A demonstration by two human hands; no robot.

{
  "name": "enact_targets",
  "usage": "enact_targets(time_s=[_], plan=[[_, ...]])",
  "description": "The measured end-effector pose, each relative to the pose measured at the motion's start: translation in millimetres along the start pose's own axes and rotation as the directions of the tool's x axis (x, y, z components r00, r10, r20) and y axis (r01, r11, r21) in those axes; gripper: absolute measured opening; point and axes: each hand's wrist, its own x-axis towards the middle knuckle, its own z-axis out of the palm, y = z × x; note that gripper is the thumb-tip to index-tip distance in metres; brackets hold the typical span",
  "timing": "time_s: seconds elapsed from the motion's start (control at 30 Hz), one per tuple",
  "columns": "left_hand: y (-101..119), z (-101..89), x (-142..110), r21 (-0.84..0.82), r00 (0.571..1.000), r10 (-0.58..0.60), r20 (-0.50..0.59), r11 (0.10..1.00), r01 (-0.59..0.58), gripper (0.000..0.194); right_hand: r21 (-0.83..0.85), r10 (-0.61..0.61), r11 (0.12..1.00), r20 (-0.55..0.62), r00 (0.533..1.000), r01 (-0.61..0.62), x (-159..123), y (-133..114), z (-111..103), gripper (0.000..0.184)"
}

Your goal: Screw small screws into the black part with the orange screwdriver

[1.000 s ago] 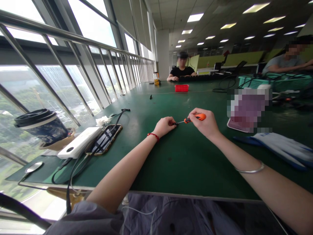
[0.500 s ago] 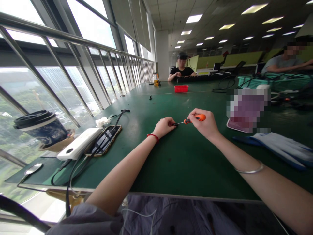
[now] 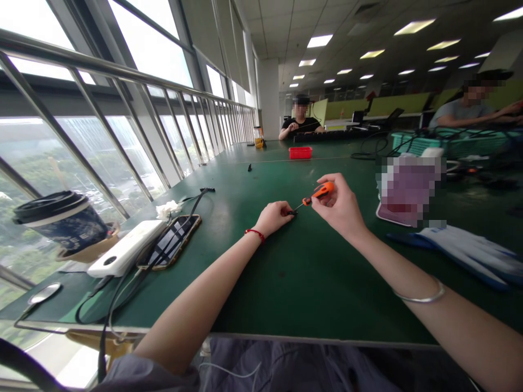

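My right hand grips an orange and black screwdriver by its handle. The thin metal shaft slants down to the left, with its tip at a small black part. My left hand, a red bracelet on its wrist, pinches that part against the green table. The part is too small, and too much covered by the fingers, to name its kind.
To the left are a lidded cup, a white power bank and a phone with cables. Gloves lie at right. Farther off are a red bin, a green basket and two people.
My right hand has tilted the screwdriver more steeply, raising its handle and opening the grip a little. The tip stays at the black part; my left hand keeps its pinch.
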Motion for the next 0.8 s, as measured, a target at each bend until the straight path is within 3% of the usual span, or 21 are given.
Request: enact_targets(time_s=[0.27, 0.4, 0.57, 0.7, 0.8], plan=[[-0.8, 2.3, -1.7, -0.046, 0.999, -0.037, -0.031, 0.998, 0.036, 0.008, -0.194, 0.015, 0.981, -0.015, 1.000, -0.017, 1.9, -3.9, -6.4, 0.035], [-1.3, 3.3, -1.9, -0.050, 0.999, -0.036, -0.038, 0.998, 0.034, 0.007, -0.181, -0.006, 0.983, 0.006, 1.000, 0.007, 0.2, -5.9, -6.7, 0.022], [-2.6, 4.4, -1.3, -0.072, 0.998, -0.037, -0.043, 0.997, 0.034, 0.008, -0.227, 0.014, 0.974, 0.007, 1.000, -0.012, 1.6, -3.9, -8.4, 0.022], [-3.6, 5.2, -0.5, -0.075, 0.999, -0.031, -0.045, 0.997, 0.027, 0.008, -0.271, -0.016, 0.962, 0.005, 1.000, 0.017, 2.4, -3.2, -10.4, 0.036], [-3.1, 4.9, -0.3, -0.066, 0.998, -0.033, -0.045, 0.997, 0.030, 0.008, -0.231, -0.072, 0.970, 0.004, 0.997, 0.071, 0.5, -3.9, -8.8, 0.021]])
